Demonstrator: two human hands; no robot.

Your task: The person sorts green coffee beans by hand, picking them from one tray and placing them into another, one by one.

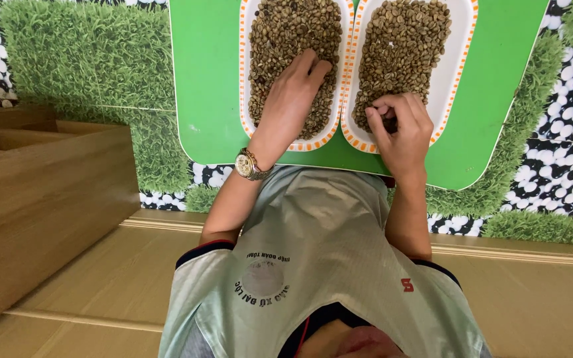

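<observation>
Green fake grass with patches of black and white pebbles covers the floor, and a wooden step sits at one side. On the grass lies a green tray. Two long white dishes with orange dotted rims rest side by side on the tray, touching each other. Both are full of small brownish-green beans.

The left hand lies flat on the beans in the left dish, fingers spread a little, holding nothing. A gold watch is on that wrist.

The right hand rests at the near end of the right dish. Its fingertips are pinched close together around a few beans from that pile.
</observation>
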